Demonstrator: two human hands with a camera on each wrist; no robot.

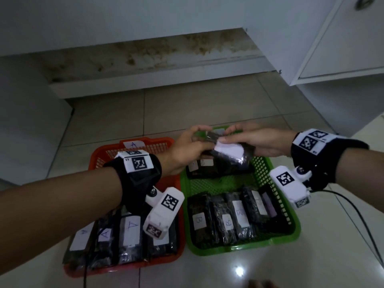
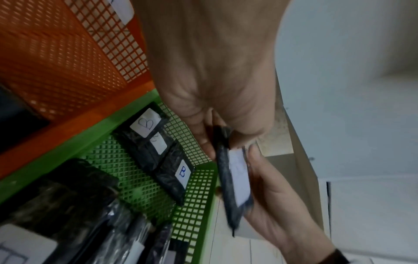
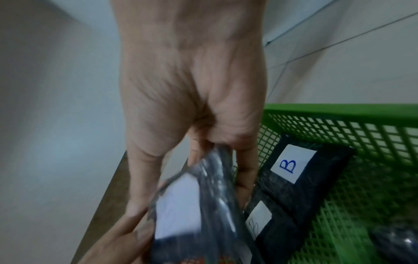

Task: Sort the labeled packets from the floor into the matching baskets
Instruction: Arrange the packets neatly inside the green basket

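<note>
Both hands, left [image 1: 187, 150] and right [image 1: 257, 142], gripping one packet [image 1: 230, 151] over green basket [image 1: 276, 169]; B labels [image 3: 291, 163] legible only in wrist views.

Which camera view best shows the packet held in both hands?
The head view: the held packet appears whole, with its white label, between the left hand and right hand, above the green basket. The left wrist view shows it edge-on and blurred; the right wrist view shows it close, blurred, and cut off.
</note>
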